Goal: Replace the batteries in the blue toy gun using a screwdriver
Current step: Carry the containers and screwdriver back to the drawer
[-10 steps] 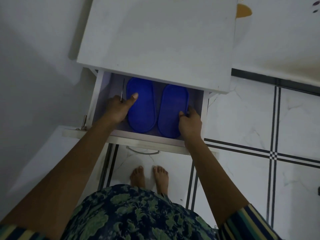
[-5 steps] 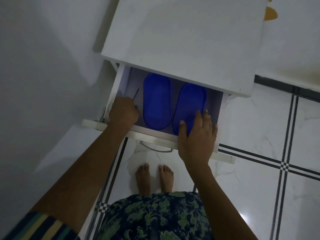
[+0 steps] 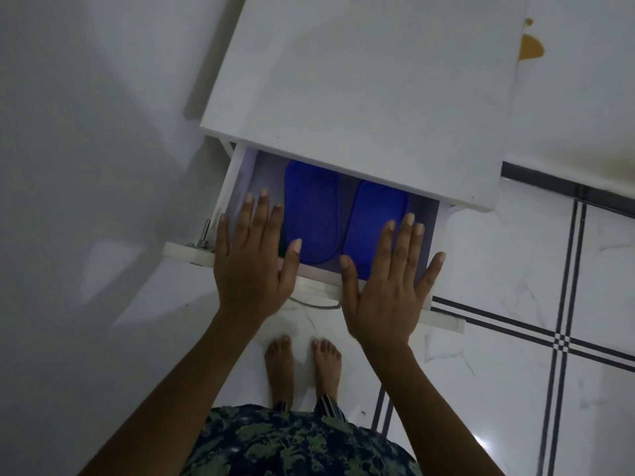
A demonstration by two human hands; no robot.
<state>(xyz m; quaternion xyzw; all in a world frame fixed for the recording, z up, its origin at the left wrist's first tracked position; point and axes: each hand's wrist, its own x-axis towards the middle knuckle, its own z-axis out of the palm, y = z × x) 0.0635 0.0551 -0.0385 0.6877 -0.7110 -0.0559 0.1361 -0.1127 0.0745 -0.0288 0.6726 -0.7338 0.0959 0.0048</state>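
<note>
A white drawer (image 3: 237,176) stands pulled out from under a white tabletop (image 3: 360,91). Two blue oval containers lie side by side in it, the left one (image 3: 311,211) and the right one (image 3: 372,218). My left hand (image 3: 254,259) is spread flat, fingers straight, over the drawer's left front. My right hand (image 3: 388,283) is spread flat over the right front. Neither holds anything. No toy gun, batteries or screwdriver shows; my left hand covers the drawer's left strip.
A metal handle (image 3: 314,304) curves under the drawer front. My bare feet (image 3: 302,369) stand on white marble tiles with dark stripe lines (image 3: 563,341). A white wall (image 3: 86,166) is close on the left.
My left hand, curled beside a thin metal rod in the drawer, has opened flat. My right hand let go of the right container and drew back, spread. The view shifted.
</note>
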